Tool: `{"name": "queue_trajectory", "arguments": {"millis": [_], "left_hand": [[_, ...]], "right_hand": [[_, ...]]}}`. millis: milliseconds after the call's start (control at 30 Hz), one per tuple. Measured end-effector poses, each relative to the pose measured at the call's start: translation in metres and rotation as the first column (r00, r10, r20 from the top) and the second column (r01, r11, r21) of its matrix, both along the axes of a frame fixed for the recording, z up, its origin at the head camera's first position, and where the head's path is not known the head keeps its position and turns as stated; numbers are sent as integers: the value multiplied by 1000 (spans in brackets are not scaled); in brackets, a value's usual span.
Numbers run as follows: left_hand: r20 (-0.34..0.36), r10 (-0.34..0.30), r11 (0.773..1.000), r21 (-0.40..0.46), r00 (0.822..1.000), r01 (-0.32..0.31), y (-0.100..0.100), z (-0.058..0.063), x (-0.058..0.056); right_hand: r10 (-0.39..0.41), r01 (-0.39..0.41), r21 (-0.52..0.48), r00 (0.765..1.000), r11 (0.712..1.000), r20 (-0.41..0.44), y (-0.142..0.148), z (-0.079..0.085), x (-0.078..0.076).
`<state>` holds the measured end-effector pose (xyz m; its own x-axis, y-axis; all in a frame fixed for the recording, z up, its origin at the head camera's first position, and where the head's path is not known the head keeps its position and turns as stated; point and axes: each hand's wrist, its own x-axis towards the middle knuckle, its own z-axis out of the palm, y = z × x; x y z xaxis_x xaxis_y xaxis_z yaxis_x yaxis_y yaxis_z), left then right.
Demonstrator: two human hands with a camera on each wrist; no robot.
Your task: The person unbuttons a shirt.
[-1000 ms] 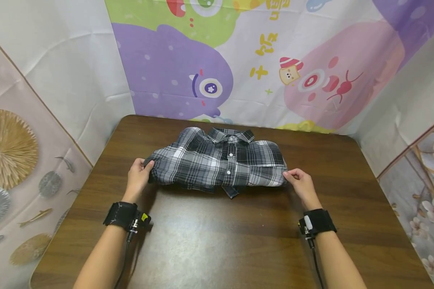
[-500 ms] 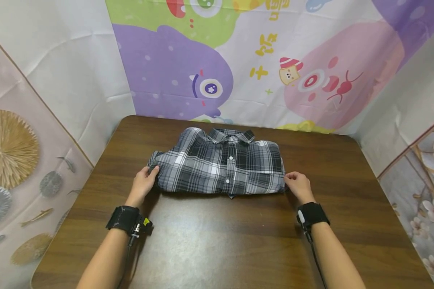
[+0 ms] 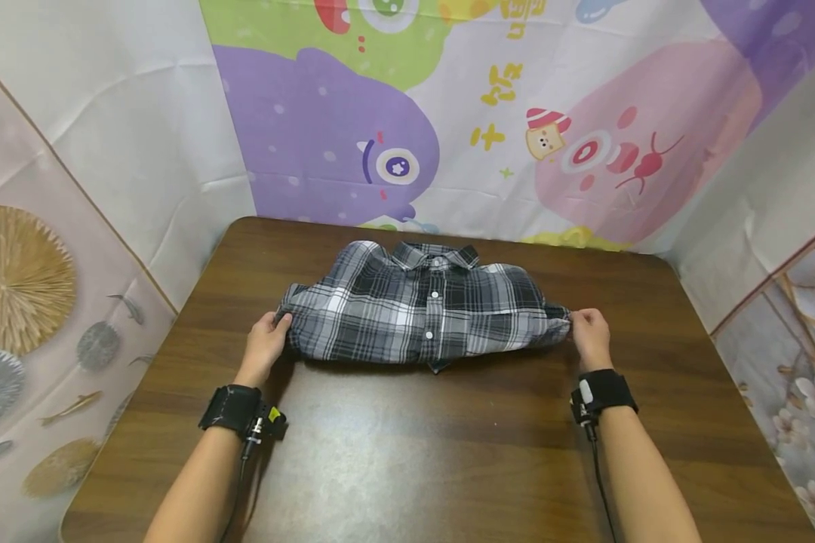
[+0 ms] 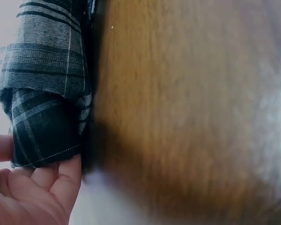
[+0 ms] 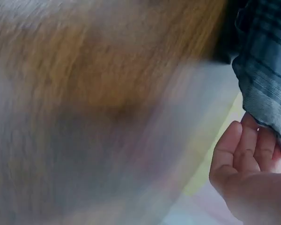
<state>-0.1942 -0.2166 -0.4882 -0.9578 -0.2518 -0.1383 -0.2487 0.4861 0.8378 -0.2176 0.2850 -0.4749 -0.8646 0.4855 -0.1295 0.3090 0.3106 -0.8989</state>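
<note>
The left hand (image 3: 265,348) and right hand (image 3: 592,338) each pinch one end of a grey plaid button-up shirt (image 3: 380,317), fingers curled onto the cloth. It stretches between them on the wooden tabletop (image 3: 435,460), collar (image 3: 409,258) toward the cartoon-print curtain (image 3: 472,177).

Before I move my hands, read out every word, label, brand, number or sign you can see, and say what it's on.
Cartoon backdrop: yellow characters, apparently Chinese, the top one cut off by the frame; too stylised to quote reliably.
Plaid button-up shirt: no readable text.
Black wristbands: none readable.
</note>
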Motion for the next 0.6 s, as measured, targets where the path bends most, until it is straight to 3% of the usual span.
{"name": "queue_trajectory", "arguments": {"millis": [67,133,167,233,300,367,400,467,600], "left_hand": [[7,0,1000,-4,1000,1,0,-2,-1],[17,-1,1000,0,1000,1,0,-3,-1],[24,0,1000,1,1000,0,0,-4,-2],[40,-4,1000,10,999,4,1,-5,-2],[51,-5,1000,15,999,4,2,-6,-2],[63,-9,1000,20,998,8,2,-5,-1],[68,-10,1000,23,998,8,2,-5,-1],[75,-9,1000,19,997,8,2,-5,0],[87,-20,1000,17,996,19,1,-5,-1]], "right_hand": [[-44,42,-185,999,982,-9,3,0,-1],[-92,90,-382,996,920,13,5,0,0],[-108,109,-493,994,863,31,5,1,1],[-128,141,-685,989,715,70,4,4,4],[-131,175,-798,984,577,121,5,5,8],[-74,163,-844,987,510,146,8,6,13],[-40,153,-843,987,515,155,10,5,14],[48,104,-803,985,587,163,14,4,16],[164,-16,-564,963,826,213,17,1,14]]}}
